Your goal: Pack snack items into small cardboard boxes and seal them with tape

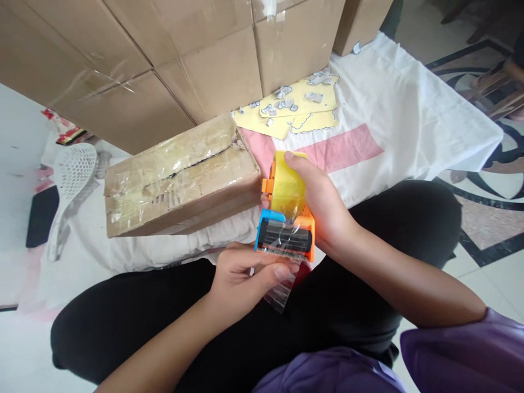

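With the white cloth (pixel 393 109) beyond your lap (pixel 327 316) and the taped carton (pixel 184 177) at front left, your forearms (pixel 401 273) converge. Your right hand (pixel 323 199) wraps around the tape dispenser (pixel 287 202), thumb on top; your left hand (pixel 243 275) pinches the tape strip (pixel 282 295) below it. The dispenser shows a yellow roll (pixel 289 180), orange-and-blue frame (pixel 311 240) and black roller (pixel 282 236). The carton's right corner lies just beside it; wider room extends rightward.

The right hand (pixel 327 202) holds an orange tape dispenser (pixel 284 232) with a yellow roll (pixel 287 183). The left hand (pixel 243 275) pinches the clear tape (pixel 280 296) below it. Beside them, one cardboard box (pixel 184 177) lies on a white cloth (pixel 393 103), near yellow sheets (pixel 305 109).
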The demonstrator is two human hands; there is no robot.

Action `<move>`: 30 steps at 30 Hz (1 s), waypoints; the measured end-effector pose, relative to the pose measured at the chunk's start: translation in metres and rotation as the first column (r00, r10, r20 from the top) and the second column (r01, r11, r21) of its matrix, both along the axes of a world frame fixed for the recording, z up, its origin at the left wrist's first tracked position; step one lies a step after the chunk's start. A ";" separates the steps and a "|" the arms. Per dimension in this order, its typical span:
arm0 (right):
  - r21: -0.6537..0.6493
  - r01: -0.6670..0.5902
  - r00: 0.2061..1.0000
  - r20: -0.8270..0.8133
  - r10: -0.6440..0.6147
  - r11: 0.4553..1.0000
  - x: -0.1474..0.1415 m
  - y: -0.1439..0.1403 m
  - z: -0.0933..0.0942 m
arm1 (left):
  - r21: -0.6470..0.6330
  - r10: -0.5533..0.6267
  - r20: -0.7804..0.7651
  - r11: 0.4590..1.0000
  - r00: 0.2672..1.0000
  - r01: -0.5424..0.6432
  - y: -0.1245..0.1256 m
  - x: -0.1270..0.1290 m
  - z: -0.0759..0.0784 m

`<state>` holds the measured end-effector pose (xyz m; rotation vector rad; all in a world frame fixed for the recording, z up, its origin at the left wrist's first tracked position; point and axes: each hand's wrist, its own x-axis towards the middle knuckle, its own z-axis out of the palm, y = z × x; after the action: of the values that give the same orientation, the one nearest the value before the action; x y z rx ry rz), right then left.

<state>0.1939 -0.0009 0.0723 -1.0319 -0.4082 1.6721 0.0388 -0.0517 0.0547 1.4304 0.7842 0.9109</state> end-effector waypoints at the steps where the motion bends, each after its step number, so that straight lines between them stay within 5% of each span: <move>1: -0.003 -0.004 1.000 0.008 0.004 1.000 0.000 0.000 0.000 | -0.008 0.006 0.007 1.000 1.000 -0.006 -0.002 -0.001 -0.002; 10: -0.027 0.035 0.999 -0.001 -0.035 0.999 0.000 0.001 -0.003 | 0.048 0.069 -0.065 0.997 0.995 -0.066 -0.014 -0.009 -0.018; 21: -0.082 0.041 0.995 -0.089 -0.048 0.996 0.004 0.007 0.002 | 0.140 0.051 -0.134 0.990 0.990 -0.032 -0.004 -0.007 -0.017; 26: 0.175 -0.003 1.000 0.019 -0.001 0.985 0.017 0.012 -0.002 | 0.167 0.113 -0.029 0.980 0.993 -0.107 -0.004 -0.010 -0.024; 30: 0.504 0.025 0.966 0.211 -0.151 0.863 0.030 0.022 -0.004 | 0.184 0.159 -0.055 0.972 0.986 -0.146 -0.005 -0.011 -0.023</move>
<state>0.2243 0.0215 0.0681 -0.8472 -0.8927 1.2571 0.0282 -0.0569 0.0313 1.5821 0.8921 1.0761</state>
